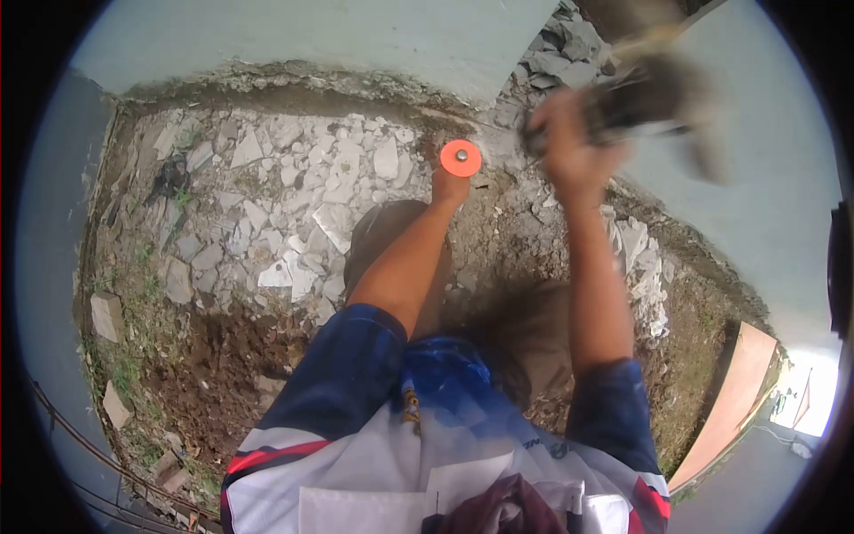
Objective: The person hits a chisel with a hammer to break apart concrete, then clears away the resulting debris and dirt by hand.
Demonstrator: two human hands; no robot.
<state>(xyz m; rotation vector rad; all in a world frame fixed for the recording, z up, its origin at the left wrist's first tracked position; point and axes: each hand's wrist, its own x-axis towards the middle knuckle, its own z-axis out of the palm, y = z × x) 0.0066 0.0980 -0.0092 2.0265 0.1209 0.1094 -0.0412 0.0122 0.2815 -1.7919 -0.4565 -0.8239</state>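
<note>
My left hand (451, 189) is closed around a chisel (462, 155); its round orange guard and metal striking end face up at me, and the lower shank is hidden. The chisel stands near the foot of a pale wall, over broken ground. To the right, my right hand (574, 156) grips a hammer (636, 98), raised above the ground and smeared by motion. The hammer's head looks dark, but its exact shape is blurred. A gap separates the hammer from the chisel.
Broken white rubble (329, 169) covers the ground at left, with loose brown soil (222, 374) nearer me. Grey chunks (565, 53) lie in the wall opening. Pale walls (311, 44) rise ahead and at right. A pinkish board (725, 400) leans at lower right.
</note>
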